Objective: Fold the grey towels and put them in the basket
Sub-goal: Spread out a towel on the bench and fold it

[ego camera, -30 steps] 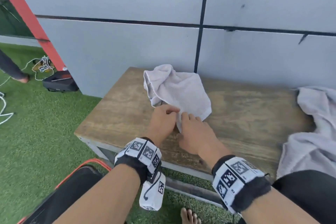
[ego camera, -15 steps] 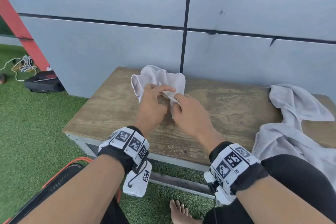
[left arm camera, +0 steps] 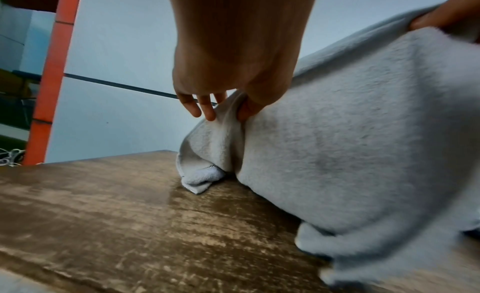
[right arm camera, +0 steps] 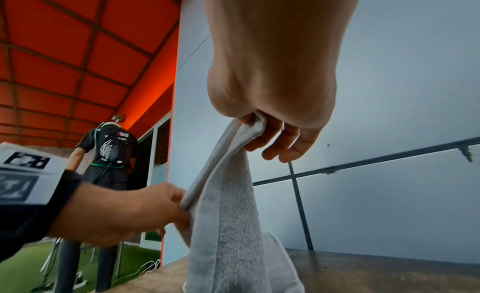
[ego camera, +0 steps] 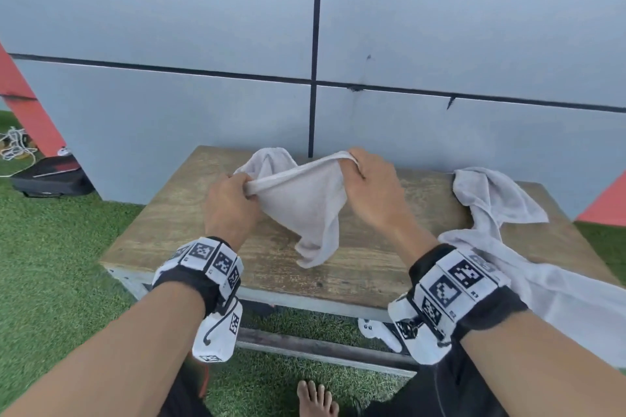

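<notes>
A small grey towel (ego camera: pixel 305 203) hangs between both hands above the wooden table (ego camera: pixel 176 220), its lower end still touching the wood. My left hand (ego camera: pixel 233 200) pinches one end of its top hem (left arm camera: pixel 228 112). My right hand (ego camera: pixel 366 186) pinches the hem higher up and to the right (right arm camera: pixel 255 123), so the edge is stretched taut. A second, larger grey towel (ego camera: pixel 491 206) lies crumpled at the table's right end and drapes over the front edge. No basket shows in any view.
A grey panelled wall (ego camera: pixel 440 27) stands right behind the table. Green turf (ego camera: pixel 50 264) surrounds it, with a black bag (ego camera: pixel 50 176) and cables at left. A bare foot (ego camera: pixel 316 399) shows below. Another person (right arm camera: pixel 109 151) stands far off in the right wrist view.
Both hands took hold of the small towel on the table, then lifted it and drew apart. Its top hem is now stretched between them. The head camera has turned left.
</notes>
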`<action>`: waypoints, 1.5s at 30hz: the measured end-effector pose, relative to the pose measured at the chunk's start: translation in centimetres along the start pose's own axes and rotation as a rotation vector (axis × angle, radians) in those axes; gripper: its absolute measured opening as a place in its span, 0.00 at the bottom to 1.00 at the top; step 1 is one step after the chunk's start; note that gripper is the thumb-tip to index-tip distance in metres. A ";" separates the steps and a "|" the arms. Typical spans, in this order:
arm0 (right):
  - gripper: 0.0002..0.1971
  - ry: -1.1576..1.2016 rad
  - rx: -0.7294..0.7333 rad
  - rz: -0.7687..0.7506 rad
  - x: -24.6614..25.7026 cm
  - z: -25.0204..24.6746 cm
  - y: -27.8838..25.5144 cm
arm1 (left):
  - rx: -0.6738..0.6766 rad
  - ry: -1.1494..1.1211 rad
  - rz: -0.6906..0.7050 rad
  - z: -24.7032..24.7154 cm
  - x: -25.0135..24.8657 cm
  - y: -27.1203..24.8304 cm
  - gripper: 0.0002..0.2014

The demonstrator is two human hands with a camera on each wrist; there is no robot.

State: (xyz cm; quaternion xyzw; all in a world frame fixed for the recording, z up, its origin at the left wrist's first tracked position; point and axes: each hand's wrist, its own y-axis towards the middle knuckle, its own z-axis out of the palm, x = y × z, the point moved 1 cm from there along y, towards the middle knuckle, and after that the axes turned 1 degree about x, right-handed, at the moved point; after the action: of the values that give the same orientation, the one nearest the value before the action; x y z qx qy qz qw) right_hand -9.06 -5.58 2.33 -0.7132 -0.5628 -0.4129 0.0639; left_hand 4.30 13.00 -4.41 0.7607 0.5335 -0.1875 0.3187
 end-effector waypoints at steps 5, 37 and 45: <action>0.19 0.049 -0.082 0.107 -0.9 -2.0 0.2 | 0.037 -0.020 -0.110 -2.0 1.8 -0.5 0.07; 0.19 -0.131 0.238 -0.028 -2.8 3.2 -2.3 | 0.536 -0.144 0.320 -2.5 -8.2 -1.2 0.10; 0.07 0.063 -0.103 0.083 -2.0 1.7 -1.2 | 0.413 -0.081 0.186 -3.8 -3.4 -0.2 0.15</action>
State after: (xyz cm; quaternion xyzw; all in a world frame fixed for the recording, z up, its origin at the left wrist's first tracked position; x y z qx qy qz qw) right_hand -9.30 -5.68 -0.54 -0.7250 -0.5084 -0.4605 0.0618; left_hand 2.69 13.31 0.47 0.8475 0.3981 -0.2930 0.1932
